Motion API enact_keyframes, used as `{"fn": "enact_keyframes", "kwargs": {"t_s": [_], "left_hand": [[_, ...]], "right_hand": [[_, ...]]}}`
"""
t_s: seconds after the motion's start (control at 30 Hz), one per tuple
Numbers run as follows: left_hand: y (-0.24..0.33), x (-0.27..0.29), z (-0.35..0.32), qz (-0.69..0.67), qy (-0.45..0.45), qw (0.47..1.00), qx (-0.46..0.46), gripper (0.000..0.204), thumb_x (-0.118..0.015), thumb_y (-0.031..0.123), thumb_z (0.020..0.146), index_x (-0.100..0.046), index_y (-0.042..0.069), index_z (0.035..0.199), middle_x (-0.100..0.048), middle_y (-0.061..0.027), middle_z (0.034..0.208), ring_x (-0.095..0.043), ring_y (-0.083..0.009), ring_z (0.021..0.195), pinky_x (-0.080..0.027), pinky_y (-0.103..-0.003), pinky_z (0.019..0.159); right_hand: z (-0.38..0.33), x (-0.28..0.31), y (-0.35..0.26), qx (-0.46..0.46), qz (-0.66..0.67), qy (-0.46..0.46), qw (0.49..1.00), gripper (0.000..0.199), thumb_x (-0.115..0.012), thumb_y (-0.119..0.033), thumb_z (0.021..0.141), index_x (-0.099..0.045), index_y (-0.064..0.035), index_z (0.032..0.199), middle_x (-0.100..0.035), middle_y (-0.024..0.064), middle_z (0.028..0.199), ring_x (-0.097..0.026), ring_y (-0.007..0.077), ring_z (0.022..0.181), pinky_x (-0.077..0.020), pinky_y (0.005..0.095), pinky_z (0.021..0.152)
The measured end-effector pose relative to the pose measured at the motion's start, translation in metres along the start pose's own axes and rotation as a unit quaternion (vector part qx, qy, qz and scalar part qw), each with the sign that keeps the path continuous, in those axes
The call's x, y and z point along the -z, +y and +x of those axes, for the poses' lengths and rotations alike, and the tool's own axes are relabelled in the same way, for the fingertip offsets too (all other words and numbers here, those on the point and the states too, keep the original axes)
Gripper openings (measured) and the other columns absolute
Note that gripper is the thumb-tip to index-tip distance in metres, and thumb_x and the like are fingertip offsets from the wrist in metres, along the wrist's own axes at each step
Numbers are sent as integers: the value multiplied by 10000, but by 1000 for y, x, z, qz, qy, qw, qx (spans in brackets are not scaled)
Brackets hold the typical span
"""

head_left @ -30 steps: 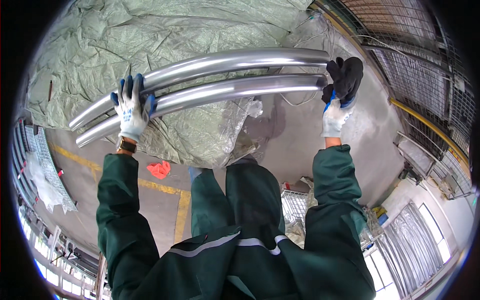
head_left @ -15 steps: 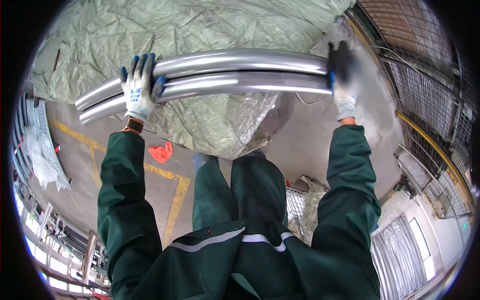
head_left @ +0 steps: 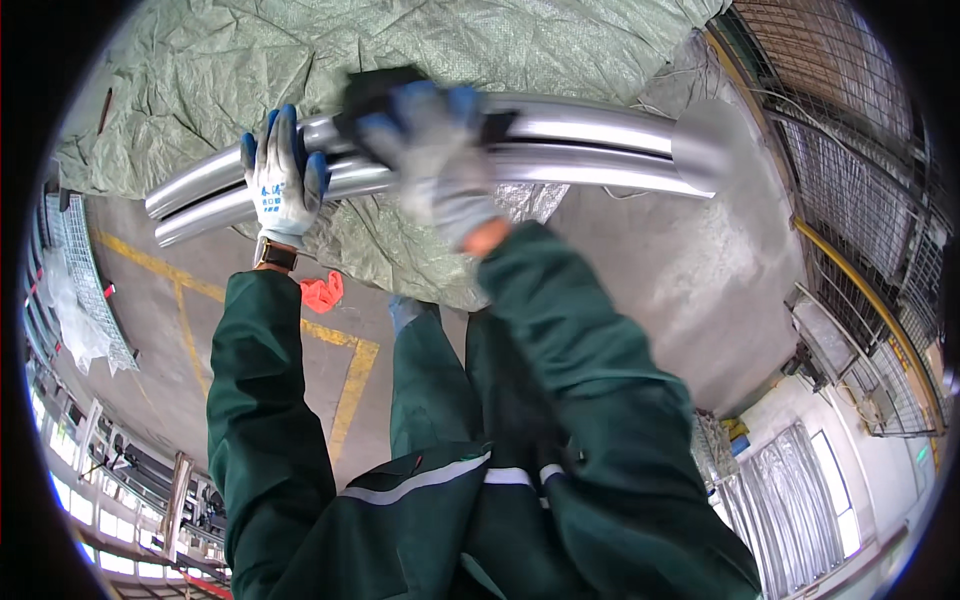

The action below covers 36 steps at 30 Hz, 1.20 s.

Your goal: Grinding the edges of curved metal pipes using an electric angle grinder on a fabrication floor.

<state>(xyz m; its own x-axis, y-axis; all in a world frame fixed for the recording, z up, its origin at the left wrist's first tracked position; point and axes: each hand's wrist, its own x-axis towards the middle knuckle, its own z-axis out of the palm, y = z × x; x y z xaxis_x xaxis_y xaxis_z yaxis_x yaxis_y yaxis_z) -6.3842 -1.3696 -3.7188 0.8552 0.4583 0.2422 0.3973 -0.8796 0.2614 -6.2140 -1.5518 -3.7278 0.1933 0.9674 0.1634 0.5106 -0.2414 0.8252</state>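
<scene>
Two polished, gently curved metal tubes (head_left: 600, 165) lie side by side across the crumpled pale green tarpaulin (head_left: 430, 255). My left hand (head_left: 283, 190), in a white glove with blue fingertips, rests flat over both tubes near their left end, fingers stretched out and thumb apart. In a matching glove, my right hand (head_left: 440, 150) is blurred by motion over the middle of the tubes. Under its fingers a black cloth (head_left: 378, 98) presses on the metal and spreads out past the hand on both sides. The hand hides part of the tubes there.
An orange-red rag (head_left: 321, 292) lies on the grey floor beside yellow marking lines (head_left: 350, 390). Wire mesh cages (head_left: 850, 190) with a yellow rail line the right side. At the left stands a rack (head_left: 85, 270) with plastic wrap.
My right hand has swept the black cloth leftward along the tubes, from their right end to the middle. My left hand stays in nearly the same place.
</scene>
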Motion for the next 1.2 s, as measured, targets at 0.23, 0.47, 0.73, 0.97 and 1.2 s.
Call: {"fn": "enact_keyframes", "kwargs": {"t_s": [0.23, 0.47, 0.73, 0.97, 1.2], "left_hand": [[-12, -3, -38, 130, -78, 987, 56, 719, -601, 379, 854, -439, 64, 1481, -498, -177, 1472, -432, -364, 1397, -211, -578, 1185], [57, 28, -17, 50, -26, 996, 63, 718, -604, 376, 839, -457, 50, 1461, -471, -170, 1493, -412, -381, 1407, -220, -571, 1178], [-12, 53, -78, 90, 8, 989, 119, 640, -599, 383, 888, -490, 115, 1459, -471, -170, 1485, -462, -376, 1345, -255, -603, 1141], [-109, 58, -141, -237, 145, 851, 446, 466, -489, 288, 1013, -509, 122, 1448, -579, -149, 1366, -595, -301, 1181, -439, -424, 1040], [-85, 38, -140, -389, 165, 724, 545, 443, -434, 333, 1055, -575, 39, 1355, -635, -105, 1219, -581, -197, 1080, -425, -331, 993]], "right_hand": [[-190, -219, 181, -238, 432, -77, 866, 555, -633, -224, 860, -519, -49, 1374, -540, 203, 1377, -527, 398, 1215, -365, 544, 1064], [-127, -115, 130, -214, 561, -56, 797, 594, -651, -358, 832, -562, -110, 1365, -492, 205, 1412, -481, 416, 1259, -277, 613, 1102], [-54, 1, 59, -113, 557, -116, 815, 708, -717, -390, 698, -589, -140, 1348, -473, 200, 1430, -419, 432, 1326, -202, 673, 1131], [-55, 1, 31, -170, 537, 13, 827, 669, -656, -415, 795, -535, -129, 1388, -517, 230, 1381, -511, 413, 1206, -253, 624, 1112], [108, 193, -78, -3, 606, -96, 789, 684, -708, -496, 772, -570, -177, 1360, -448, 224, 1386, -414, 398, 1307, -161, 705, 1084]]}}
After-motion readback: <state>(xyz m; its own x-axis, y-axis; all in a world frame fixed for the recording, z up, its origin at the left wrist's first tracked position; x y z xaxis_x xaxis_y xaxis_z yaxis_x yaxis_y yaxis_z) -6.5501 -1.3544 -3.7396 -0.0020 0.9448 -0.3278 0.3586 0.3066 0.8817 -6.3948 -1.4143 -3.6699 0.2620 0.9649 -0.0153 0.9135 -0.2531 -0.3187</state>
